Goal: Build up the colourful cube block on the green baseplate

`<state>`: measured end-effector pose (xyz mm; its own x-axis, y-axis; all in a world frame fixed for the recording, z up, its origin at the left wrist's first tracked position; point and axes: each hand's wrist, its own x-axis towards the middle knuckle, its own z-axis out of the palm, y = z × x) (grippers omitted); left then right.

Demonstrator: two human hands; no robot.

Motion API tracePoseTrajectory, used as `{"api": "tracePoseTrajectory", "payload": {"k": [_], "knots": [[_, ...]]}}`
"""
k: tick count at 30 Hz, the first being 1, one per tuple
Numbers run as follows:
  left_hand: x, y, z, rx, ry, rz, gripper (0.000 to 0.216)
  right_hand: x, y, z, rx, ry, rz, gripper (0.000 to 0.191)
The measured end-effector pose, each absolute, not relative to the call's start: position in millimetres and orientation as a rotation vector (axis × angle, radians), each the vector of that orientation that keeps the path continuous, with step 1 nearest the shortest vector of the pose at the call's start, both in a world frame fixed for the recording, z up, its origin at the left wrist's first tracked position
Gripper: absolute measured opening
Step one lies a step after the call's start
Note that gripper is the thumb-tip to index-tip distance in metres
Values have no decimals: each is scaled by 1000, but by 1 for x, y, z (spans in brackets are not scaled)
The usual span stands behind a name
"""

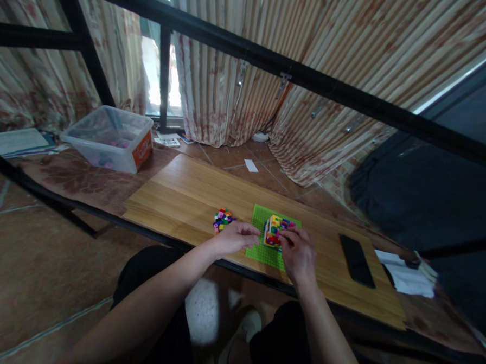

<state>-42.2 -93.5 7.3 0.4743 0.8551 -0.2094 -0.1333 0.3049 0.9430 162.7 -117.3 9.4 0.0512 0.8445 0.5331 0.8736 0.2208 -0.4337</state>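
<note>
A multicoloured block of small bricks point(273, 228) stands on a green studded baseplate point(262, 253) lying on a wooden board point(185, 195). My right hand point(298, 255) is at the block's right side, fingers pinched against its upper edge; whether a loose brick is between them is too small to tell. My left hand point(235, 238) rests on the board at the baseplate's left edge, fingers curled and touching the plate. A small heap of loose coloured bricks point(223, 220) lies just beyond the left hand.
A black phone point(357, 260) lies on the board to the right. A clear plastic bin point(109, 137) sits at the far left, papers point(15, 140) beside it. Curtains and black metal bars point(273, 64) stand behind. White cloth point(407, 275) lies past the phone.
</note>
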Motion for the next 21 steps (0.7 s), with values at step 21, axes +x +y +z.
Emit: {"api": "tracePoseTrajectory", "payload": {"k": [21], "knots": [[-44,-94,4,1105,881,771,24,160,-134,-11,-1554,-1850,-165,36]]}}
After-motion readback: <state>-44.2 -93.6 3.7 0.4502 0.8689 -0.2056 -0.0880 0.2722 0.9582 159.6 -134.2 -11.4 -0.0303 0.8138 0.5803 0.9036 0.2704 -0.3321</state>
